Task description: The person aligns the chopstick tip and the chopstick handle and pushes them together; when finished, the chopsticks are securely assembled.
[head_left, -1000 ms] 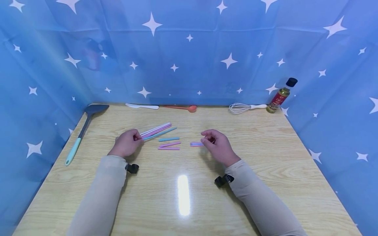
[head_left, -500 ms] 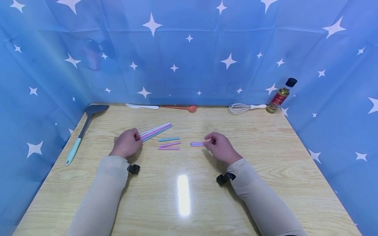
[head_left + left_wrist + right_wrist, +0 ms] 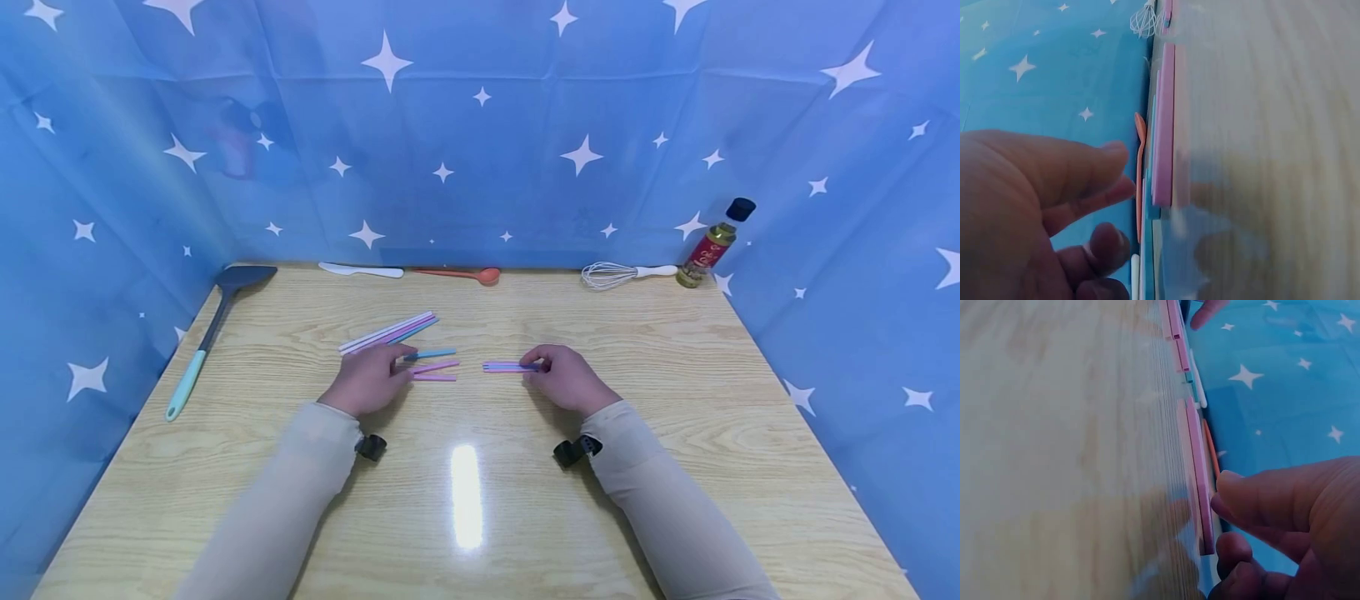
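My left hand point(image 3: 367, 379) is over the left ends of several short slim sticks on the table: a blue stick point(image 3: 435, 353) and pink sticks point(image 3: 438, 377). In the left wrist view its thumb and fingers are spread apart beside a pink stick point(image 3: 1164, 125), nothing between them. Just behind lies a bundle of long white, pink and blue sticks point(image 3: 397, 328). My right hand point(image 3: 566, 379) is at the right end of short pink and blue sticks point(image 3: 502, 367) lying side by side. Its bent fingers are near a pink stick point(image 3: 1197, 469); contact is unclear.
Along the back edge lie a white knife point(image 3: 363, 271), a red-orange spoon point(image 3: 483, 276) and a whisk point(image 3: 611, 275). An oil bottle point(image 3: 705, 250) stands at the back right. A spatula point(image 3: 213, 325) lies on the left. A starry blue curtain point(image 3: 480, 133) surrounds the table point(image 3: 480, 417).
The blue long stick came in line with its bundle. My left hand then left that bundle and moved right and nearer to the short sticks. My right hand shifted slightly right and nearer.
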`<state>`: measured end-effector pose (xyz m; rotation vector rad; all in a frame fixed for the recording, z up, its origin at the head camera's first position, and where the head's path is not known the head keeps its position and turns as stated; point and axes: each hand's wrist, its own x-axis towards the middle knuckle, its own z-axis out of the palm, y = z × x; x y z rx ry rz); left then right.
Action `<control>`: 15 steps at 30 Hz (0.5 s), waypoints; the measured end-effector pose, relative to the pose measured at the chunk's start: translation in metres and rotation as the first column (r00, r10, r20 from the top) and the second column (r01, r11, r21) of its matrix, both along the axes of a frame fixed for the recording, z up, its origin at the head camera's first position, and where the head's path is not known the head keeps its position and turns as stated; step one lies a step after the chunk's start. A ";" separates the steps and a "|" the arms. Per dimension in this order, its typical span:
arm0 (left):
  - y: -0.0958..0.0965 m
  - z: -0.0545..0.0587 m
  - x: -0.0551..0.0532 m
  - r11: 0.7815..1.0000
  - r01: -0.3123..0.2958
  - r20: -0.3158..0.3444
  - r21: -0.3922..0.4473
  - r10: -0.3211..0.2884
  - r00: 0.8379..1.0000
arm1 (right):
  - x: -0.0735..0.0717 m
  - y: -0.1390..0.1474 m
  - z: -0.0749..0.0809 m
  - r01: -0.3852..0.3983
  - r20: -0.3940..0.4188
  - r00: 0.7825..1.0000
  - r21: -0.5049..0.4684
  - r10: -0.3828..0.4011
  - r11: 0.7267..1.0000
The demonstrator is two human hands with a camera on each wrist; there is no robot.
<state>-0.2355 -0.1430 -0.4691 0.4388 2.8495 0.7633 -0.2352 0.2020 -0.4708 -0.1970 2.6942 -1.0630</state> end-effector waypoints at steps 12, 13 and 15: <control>0.008 -0.001 0.005 0.999 -0.007 0.034 -0.042 0.008 0.999 | 0.000 0.000 0.001 0.009 0.001 1.000 0.002 -0.009 1.000; 0.008 -0.001 0.005 0.999 -0.005 0.035 -0.041 0.006 0.999 | 0.000 0.000 0.001 0.010 0.000 1.000 0.003 -0.010 1.000; 0.009 -0.001 0.005 0.999 -0.006 0.037 -0.038 0.007 0.999 | -0.001 0.000 0.000 0.010 -0.002 1.000 0.005 -0.010 1.000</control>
